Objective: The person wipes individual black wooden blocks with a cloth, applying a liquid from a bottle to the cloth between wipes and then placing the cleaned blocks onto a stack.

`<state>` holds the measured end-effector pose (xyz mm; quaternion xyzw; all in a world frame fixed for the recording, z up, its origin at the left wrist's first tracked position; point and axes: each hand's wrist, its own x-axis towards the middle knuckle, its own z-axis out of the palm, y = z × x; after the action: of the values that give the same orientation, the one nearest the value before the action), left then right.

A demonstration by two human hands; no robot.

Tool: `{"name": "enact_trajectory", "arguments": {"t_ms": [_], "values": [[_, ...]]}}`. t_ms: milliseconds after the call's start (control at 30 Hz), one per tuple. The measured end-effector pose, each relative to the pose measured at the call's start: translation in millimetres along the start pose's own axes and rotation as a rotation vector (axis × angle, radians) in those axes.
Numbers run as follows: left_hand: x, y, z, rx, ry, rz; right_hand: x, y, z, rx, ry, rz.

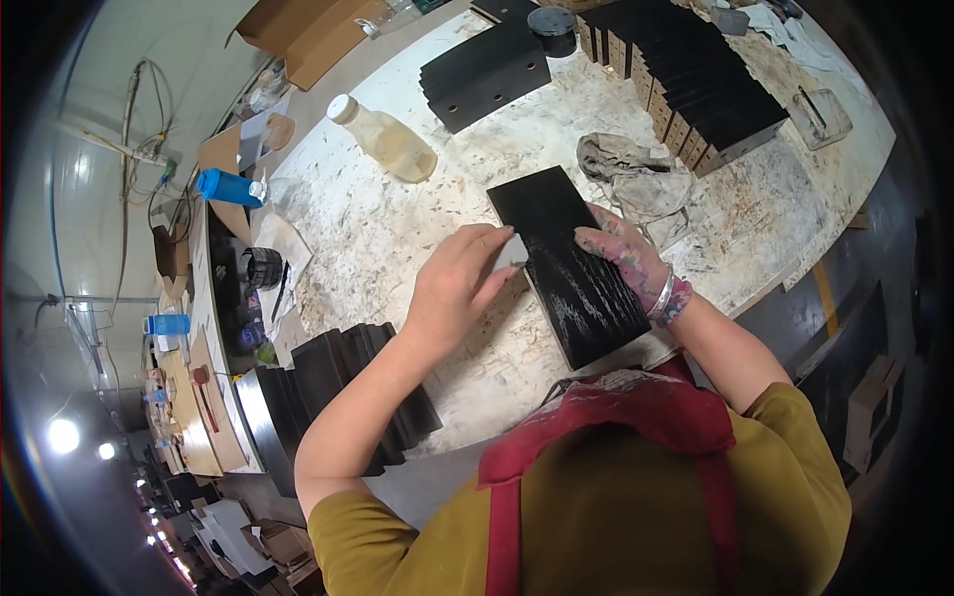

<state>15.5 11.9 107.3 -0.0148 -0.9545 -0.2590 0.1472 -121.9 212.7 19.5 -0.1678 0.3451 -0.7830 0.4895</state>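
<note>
A black rectangular board (561, 253) lies tilted in front of me, with wet-looking streaks over its near half. My right hand (631, 260), in a patterned, stained glove, grips the board's right edge with the thumb on top. At the opposite edge, my bare left hand (452, 283) is closed around a pale flat piece (512, 252), whose exact kind I cannot make out. That piece meets the board's left edge. A crumpled, stained grey cloth (636, 179) lies just beyond my right hand.
Stacked black boards (706, 89) stand far right, more (487, 74) at the back, and dark panels (338, 368) near left. A plastic bottle (388, 144) of cloudy liquid, a dark round tub (553, 30) and a blue-topped bottle (227, 187) stand around the smeared white table (358, 248).
</note>
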Motion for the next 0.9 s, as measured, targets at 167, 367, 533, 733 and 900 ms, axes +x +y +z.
{"name": "enact_trajectory", "arguments": {"t_ms": [167, 367, 533, 733, 900], "values": [[2.5, -26.8, -18.4, -0.04, 0.13, -0.255, 5.9, 2.8, 0.1, -0.067, 0.014, -0.012], [-0.9, -5.3, -23.3, -0.225, 0.231, -0.252, 11.6, -10.3, 8.0, -0.244, 0.114, -0.142], [-10.0, 13.3, -21.8, -0.265, 0.157, -0.307, 23.3, -21.6, 8.9, -0.172, 0.208, -0.268], [-17.7, 36.8, -11.2, -0.232, 0.135, -0.161, 27.0, -36.6, 22.8, -0.098, 0.212, -0.256], [-40.7, 57.0, -3.5, 0.018, -0.069, 0.08, 39.4, -36.1, 12.5, -0.259, 0.157, -0.282]]}}
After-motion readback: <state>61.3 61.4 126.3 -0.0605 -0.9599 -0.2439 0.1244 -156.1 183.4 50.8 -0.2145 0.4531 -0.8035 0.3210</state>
